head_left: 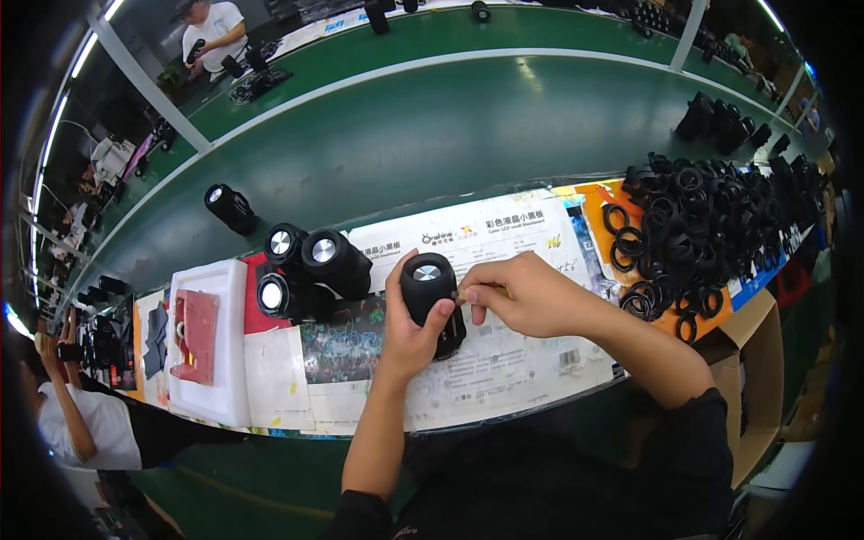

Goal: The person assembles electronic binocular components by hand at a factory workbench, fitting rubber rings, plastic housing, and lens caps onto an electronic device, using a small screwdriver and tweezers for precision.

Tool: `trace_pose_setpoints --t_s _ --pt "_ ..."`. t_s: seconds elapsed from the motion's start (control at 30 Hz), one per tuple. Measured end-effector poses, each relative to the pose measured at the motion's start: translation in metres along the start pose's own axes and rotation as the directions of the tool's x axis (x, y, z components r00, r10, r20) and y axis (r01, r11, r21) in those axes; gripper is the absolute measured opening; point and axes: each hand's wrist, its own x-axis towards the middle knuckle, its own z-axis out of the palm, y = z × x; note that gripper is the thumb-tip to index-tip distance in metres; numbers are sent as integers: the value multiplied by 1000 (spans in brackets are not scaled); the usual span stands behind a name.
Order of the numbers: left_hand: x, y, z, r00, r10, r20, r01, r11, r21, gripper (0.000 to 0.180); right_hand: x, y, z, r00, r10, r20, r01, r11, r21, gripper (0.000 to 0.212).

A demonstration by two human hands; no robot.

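A black cylindrical speaker (pixel 428 290) with a round silver disc on its end stands tilted over the printed sheets in front of me. My left hand (pixel 407 335) is wrapped round its left side, thumb across the near face. At the speaker's right side, my right hand (pixel 515 295) has thumb and forefinger pinched together. Something small and thin shows at those fingertips, too small to name. Left of my hands, several more black speakers (pixel 335 263) stand close together, silver discs facing up.
One speaker (pixel 230 209) sits apart on the green conveyor belt (pixel 432 135). A white foam tray (pixel 232 360) holds a red block (pixel 195 335) at left. Black rings (pixel 688 229) are heaped at right, above a cardboard box (pixel 760 387). Co-workers (pixel 216 40) are at far left and near left.
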Motion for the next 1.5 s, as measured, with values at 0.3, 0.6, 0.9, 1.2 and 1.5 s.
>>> trace_pose_setpoints --t_s 0.3,0.6,0.9,1.2,1.5 --pt "-3 -1 -3 1000 -10 -1 10 997 -73 84 2 9 10 994 -72 -81 75 997 30 21" --pt "-5 -8 -2 1000 16 -20 -15 999 51 83 2 -13 2 998 23 -63 -21 999 25 25" --pt "-3 -2 1 1000 19 -9 -18 988 151 78 23 -29 -16 995 82 49 -65 960 -272 23" --pt "-6 -9 -4 998 22 -66 -12 990 138 75 19 11 19 998 -17 -53 24 991 135 22" --pt "-7 -8 1 993 84 -88 -63 974 220 75 32 -23 -19 992 15 125 6 986 -167 21"
